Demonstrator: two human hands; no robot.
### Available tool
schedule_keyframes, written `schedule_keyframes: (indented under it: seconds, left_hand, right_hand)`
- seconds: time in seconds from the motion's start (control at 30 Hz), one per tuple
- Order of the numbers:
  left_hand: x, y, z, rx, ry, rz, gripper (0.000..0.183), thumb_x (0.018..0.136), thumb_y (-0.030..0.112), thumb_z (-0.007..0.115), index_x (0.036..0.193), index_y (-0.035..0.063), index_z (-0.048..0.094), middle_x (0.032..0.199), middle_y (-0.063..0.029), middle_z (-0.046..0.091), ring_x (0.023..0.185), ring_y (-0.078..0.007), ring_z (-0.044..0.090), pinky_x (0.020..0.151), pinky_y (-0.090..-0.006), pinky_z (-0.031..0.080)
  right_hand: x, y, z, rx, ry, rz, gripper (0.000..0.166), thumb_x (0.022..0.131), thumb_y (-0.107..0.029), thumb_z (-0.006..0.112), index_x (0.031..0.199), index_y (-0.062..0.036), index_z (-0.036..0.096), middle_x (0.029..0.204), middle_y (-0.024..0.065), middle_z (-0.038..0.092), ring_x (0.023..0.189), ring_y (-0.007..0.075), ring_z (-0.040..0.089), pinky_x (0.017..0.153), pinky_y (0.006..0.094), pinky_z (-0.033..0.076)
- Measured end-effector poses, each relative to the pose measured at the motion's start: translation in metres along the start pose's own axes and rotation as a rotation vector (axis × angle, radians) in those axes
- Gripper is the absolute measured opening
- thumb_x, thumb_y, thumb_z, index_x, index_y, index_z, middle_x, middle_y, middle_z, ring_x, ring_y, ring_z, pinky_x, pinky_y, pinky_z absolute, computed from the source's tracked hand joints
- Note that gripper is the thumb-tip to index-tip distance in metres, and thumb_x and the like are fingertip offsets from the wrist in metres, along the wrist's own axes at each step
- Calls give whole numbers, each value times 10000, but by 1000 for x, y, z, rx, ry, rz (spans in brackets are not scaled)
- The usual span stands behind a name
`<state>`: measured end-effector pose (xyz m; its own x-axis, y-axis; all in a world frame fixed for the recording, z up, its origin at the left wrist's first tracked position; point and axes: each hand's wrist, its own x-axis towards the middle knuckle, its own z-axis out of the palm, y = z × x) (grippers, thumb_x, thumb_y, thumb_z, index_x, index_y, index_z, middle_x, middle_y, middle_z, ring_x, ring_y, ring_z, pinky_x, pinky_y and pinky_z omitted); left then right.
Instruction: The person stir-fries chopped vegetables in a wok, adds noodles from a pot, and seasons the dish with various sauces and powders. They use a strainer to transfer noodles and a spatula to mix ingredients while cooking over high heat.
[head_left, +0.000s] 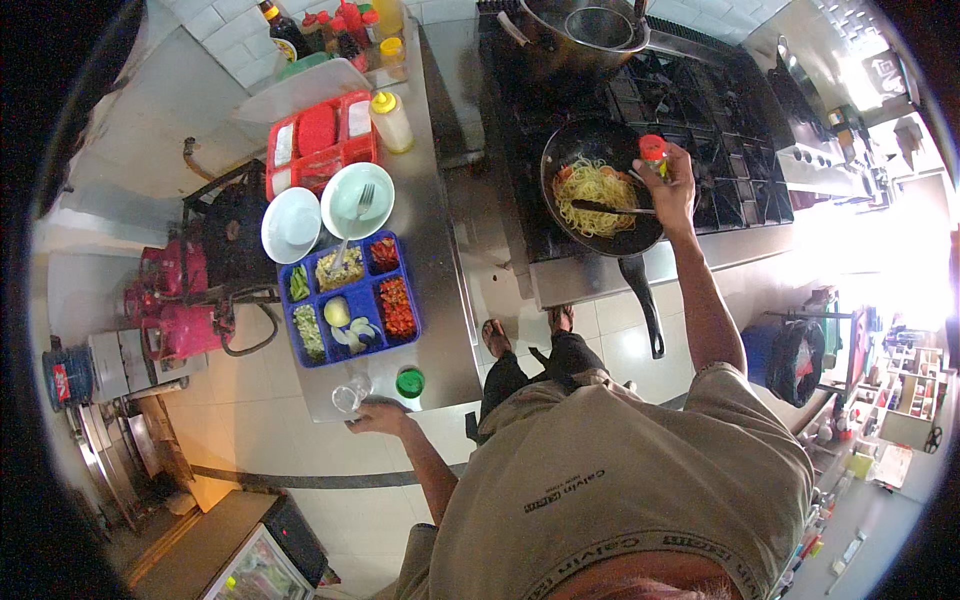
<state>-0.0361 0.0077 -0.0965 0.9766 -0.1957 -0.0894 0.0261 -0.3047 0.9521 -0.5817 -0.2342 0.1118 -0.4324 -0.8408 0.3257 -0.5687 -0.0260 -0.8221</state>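
Note:
My right hand (673, 191) grips a small seasoning bottle with a red cap (652, 150) above the right side of a black wok (551, 169). Pasta strands (589, 191) with orange pieces lie in the wok, which sits on the stove with its handle towards me. A black utensil (611, 208) rests across the pasta, its far end passing beneath my right hand. At the steel table's near edge, my left hand (384, 418) is beside a clear jar (351, 394); whether it grips the jar is unclear. A green lid (409, 382) lies nearby.
A blue compartment tray (361, 294) of chopped vegetables stands on the steel table (442, 352). Beyond it are two bowls (292, 225), a fork (365, 199), a red container (322, 161) and a yellow-capped squeeze bottle (393, 124). A large pot (570, 56) occupies the stove's back.

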Motion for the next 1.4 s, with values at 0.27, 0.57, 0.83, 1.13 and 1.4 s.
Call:
schedule_keyframes:
  seconds: [0.27,0.57,0.83,1.13,1.4]
  left_hand:
    - [14,-22,-6,-20,-3,67,676,1041,345,492,1458,-91,188,1415,-317,354,1268,-393,451,1079,-510,388]
    - [3,-16,-10,44,-16,132,678,1039,378,495,1455,-73,207,1399,-291,368,1291,-370,427,1115,-494,342]
    - [1,-13,-14,226,-40,346,738,1029,411,515,1442,-117,208,1391,-285,348,1302,-372,406,1142,-487,288]
    - [-1,-5,-3,40,43,34,639,949,94,648,1441,21,247,1406,-172,365,1309,-292,420,1133,-478,340]
    - [-2,5,3,-11,51,77,633,964,133,633,1441,-5,242,1397,-192,360,1315,-302,413,1138,-488,337]
  right_hand:
    - [52,-55,105,184,-281,-122,508,845,-158,826,1241,-57,525,1146,75,663,1043,164,643,912,327,537]
    - [119,-111,369,19,-569,-243,561,808,-265,813,1269,-72,557,1147,138,704,1058,275,693,929,391,544]
    - [127,-55,462,72,-764,-368,682,843,-210,801,1384,-68,412,1216,160,683,1169,255,661,960,407,557]
    - [220,-100,435,-292,-468,-444,452,807,-234,796,1180,-44,625,1093,162,697,1023,314,676,911,411,540]
    - [224,-151,460,-350,-695,-596,571,791,-271,815,1248,-37,566,1087,207,687,1026,364,674,888,470,536]
